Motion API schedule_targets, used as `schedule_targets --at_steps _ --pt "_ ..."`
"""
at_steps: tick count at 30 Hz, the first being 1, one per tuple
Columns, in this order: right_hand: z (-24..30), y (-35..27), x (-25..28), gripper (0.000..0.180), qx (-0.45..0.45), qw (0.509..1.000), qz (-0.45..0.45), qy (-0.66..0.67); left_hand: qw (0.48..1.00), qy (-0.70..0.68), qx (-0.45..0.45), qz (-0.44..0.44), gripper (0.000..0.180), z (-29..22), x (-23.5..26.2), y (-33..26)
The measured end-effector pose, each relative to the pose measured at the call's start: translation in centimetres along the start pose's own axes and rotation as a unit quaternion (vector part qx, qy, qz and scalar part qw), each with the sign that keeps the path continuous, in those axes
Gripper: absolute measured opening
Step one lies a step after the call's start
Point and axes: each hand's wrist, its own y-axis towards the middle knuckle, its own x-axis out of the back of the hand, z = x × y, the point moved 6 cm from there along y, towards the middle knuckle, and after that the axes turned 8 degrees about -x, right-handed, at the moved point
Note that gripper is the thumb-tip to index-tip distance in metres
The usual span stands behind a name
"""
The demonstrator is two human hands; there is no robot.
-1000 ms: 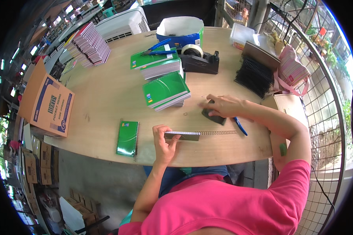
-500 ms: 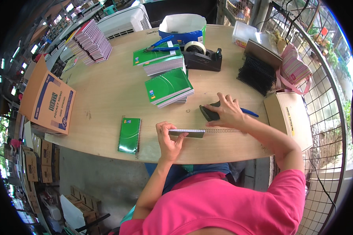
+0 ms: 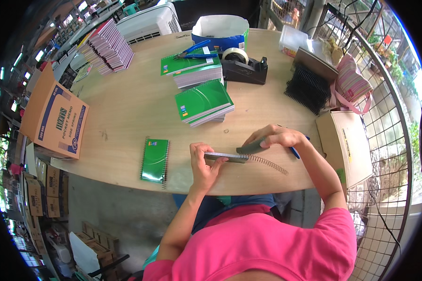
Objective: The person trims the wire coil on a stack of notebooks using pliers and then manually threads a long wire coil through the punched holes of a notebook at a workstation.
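Observation:
My left hand [image 3: 204, 164] is closed on a small notebook [image 3: 226, 157], held edge-up above the table near its front edge. From the notebook's right end a wire spiral coil [image 3: 268, 164] sticks out and droops to the right, its end free. My right hand [image 3: 279, 136] grips a dark grey block [image 3: 252, 145], whose left end is at the coil where it meets the notebook; whether they touch I cannot tell. Behind the right hand lies a blue-handled tool [image 3: 295, 151], partly hidden. Left of my left hand a green spiral-bound notebook [image 3: 154, 160] rests flat.
Stacked green notebooks [image 3: 204, 100] stand mid-table, blue-handled pliers [image 3: 194, 52] on the rear stack. Beside them is a tape dispenser [image 3: 245, 70]. Black coils [image 3: 307, 89] and a carton [image 3: 344, 145] are at right, an open cardboard box [image 3: 58, 119] at left. Wire mesh borders the right side.
My right hand has lifted the dark grey block off the table and brought it left to the notebook's coil end. The coil's free end now droops. The left hand has barely moved.

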Motion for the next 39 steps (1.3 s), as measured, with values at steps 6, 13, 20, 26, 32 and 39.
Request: schedule_targets --at_steps 6,13,20,26,32,39 --pt "1.4 1.4 -1.4 0.049 -0.121 0.950 -0.077 -0.276 1.000 0.004 0.003 0.004 0.051 0.0 -0.9 -0.1" --pt "2.1 0.2 -1.9 0.048 0.009 0.999 -0.044 -0.010 1.000 -0.013 -0.006 0.013 0.054 -0.7 -2.7 0.2" --pt "1.8 0.5 -1.7 0.047 0.000 0.995 -0.053 -0.089 0.999 -0.021 0.000 0.027 0.052 -1.2 -3.3 0.3" --pt "2.8 0.6 -1.9 0.044 -0.008 0.989 -0.104 -0.103 0.969 -0.210 0.132 -0.016 0.038 1.1 -1.8 -0.9" --pt "2.4 1.4 -2.5 0.040 0.039 0.990 -0.089 -0.107 0.935 -0.290 0.205 0.024 0.017 4.1 -1.2 -2.0" --pt "2.8 2.5 -2.9 0.043 0.008 0.985 -0.096 -0.143 0.923 -0.320 0.216 0.004 0.026 3.6 -1.3 -0.8"
